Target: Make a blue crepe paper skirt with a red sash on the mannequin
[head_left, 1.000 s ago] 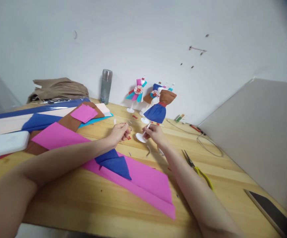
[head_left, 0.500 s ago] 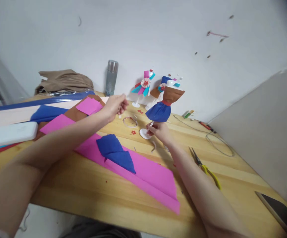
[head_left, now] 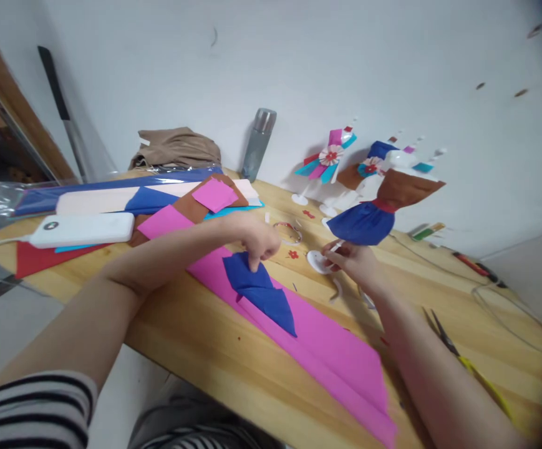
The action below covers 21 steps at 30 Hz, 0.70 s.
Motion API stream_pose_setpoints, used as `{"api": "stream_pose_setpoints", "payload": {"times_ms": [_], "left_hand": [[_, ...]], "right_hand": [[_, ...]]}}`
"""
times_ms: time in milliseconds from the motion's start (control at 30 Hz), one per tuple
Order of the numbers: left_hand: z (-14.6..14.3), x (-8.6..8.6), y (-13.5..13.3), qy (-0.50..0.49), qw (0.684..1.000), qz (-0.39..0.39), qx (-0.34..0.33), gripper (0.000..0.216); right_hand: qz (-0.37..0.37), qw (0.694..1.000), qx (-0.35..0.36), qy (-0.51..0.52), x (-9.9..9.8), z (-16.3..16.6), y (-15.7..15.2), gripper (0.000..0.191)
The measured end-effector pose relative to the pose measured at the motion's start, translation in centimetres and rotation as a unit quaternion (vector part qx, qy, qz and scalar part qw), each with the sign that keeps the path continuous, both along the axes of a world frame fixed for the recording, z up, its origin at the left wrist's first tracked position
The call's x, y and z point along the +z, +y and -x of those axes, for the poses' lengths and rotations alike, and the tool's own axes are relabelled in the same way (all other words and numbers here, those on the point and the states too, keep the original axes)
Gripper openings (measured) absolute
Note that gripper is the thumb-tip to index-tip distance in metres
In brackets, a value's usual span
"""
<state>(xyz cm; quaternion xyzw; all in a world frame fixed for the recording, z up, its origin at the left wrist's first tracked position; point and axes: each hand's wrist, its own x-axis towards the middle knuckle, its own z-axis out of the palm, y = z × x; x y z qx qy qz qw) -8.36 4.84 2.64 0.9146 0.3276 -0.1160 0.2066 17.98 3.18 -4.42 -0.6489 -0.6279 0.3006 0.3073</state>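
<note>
My right hand (head_left: 352, 260) is closed round the white stem of a small dress-form stand, near its round base (head_left: 317, 262). The form wears a brown paper top (head_left: 408, 190), a red waistband (head_left: 385, 206) and a gathered blue paper skirt (head_left: 362, 223), and it tilts to the right. Over a folded blue crepe paper piece (head_left: 266, 302) is my left hand (head_left: 259, 242), with one digit stretched down at its upper edge and the other fingers bent. Nothing shows in its grasp. Beneath the blue piece lies a long pink paper sheet (head_left: 340, 349).
Dressed stands (head_left: 330, 156) and a flask (head_left: 259, 143) stand by the wall. Yellow-handled pliers (head_left: 467, 362) lie right. A white power bank (head_left: 83, 229), coloured papers (head_left: 165, 222) and brown cloth (head_left: 177, 148) are left. A clear ring (head_left: 287, 232) and red flower cutout (head_left: 293, 254) lie mid-table.
My left hand has come down toward me from above the table to the blue paper, a digit now extended. My right hand keeps hold of the stand. The view has swung left.
</note>
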Motion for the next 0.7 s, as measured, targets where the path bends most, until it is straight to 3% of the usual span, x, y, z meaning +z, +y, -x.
{"api": "stream_pose_setpoints", "payload": {"times_ms": [67, 167, 267, 500, 567, 700], "left_hand": [[-0.8, -1.0, -0.4, 0.056, 0.998, 0.028, -0.029, 0.024], [-1.0, -1.4, -0.8, 0.004, 0.996, 0.075, 0.039, 0.030], [-0.5, -0.9, -0.7, -0.063, 0.992, 0.080, 0.068, 0.037], [0.2, 1.4, 0.0, -0.198, 0.977, 0.079, 0.000, 0.042], [-0.1, 2.0, -0.8, -0.222, 0.973, 0.061, -0.026, 0.043], [-1.5, 2.2, -3.1, -0.297, 0.954, 0.031, -0.032, 0.042]], "right_hand": [[0.003, 1.000, 0.006, -0.005, 0.3, 0.1, -0.1, 0.004], [0.013, 1.000, 0.015, -0.011, 0.7, 0.2, -0.2, 0.003], [0.039, 0.996, 0.041, -0.062, 1.6, 0.1, -0.4, 0.008], [0.111, 0.969, 0.093, -0.202, 6.0, -1.2, -2.7, 0.026], [0.125, 0.964, 0.164, -0.168, 7.1, -0.4, -3.8, 0.026], [0.010, 0.974, 0.220, -0.051, 8.0, 2.9, -5.3, 0.048]]}}
